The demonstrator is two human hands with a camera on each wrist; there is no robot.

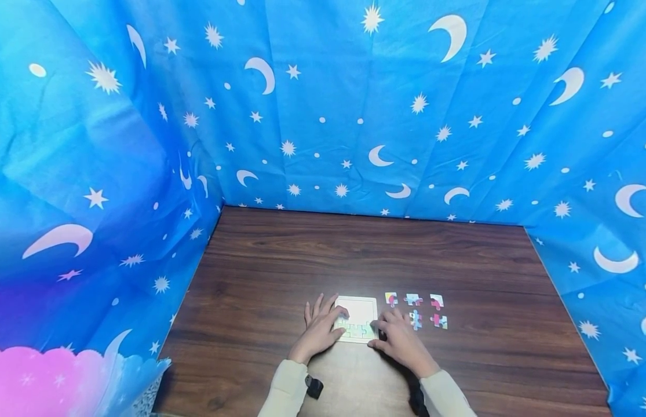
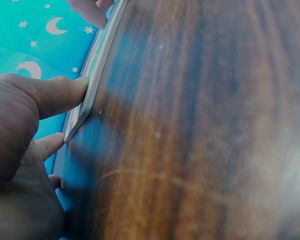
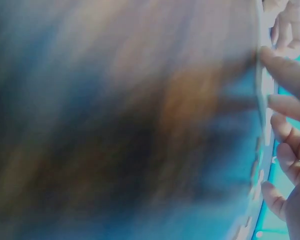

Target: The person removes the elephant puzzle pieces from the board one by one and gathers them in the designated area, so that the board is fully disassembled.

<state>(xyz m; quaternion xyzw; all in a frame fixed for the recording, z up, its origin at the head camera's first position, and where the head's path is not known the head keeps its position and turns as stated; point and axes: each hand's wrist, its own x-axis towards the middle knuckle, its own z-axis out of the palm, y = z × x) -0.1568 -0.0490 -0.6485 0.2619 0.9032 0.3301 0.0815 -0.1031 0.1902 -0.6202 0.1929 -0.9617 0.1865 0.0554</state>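
A pale, framed jigsaw tray point(image 1: 361, 308) lies flat on the table, with fitted pieces point(image 1: 357, 330) along its near side. My left hand point(image 1: 318, 331) rests at the tray's left side with fingers spread. Its straight thumb point(image 2: 65, 94) presses on the tray's near edge point(image 2: 95, 87), and one finger touches by the corner. At the tray's right side is my right hand point(image 1: 403, 343), its thumb and index finger point(image 3: 285, 106) touching the rim while the other fingers bend loosely. Whether a piece lies under the right fingertips is hidden.
Several loose jigsaw pieces point(image 1: 413, 299) lie in two rows right of the tray, just beyond the right hand. The dark wooden table point(image 1: 281, 249) is bounded by a blue moon-and-star cloth point(image 1: 323, 145). A black strap point(image 1: 314, 387) hangs at the left wrist.
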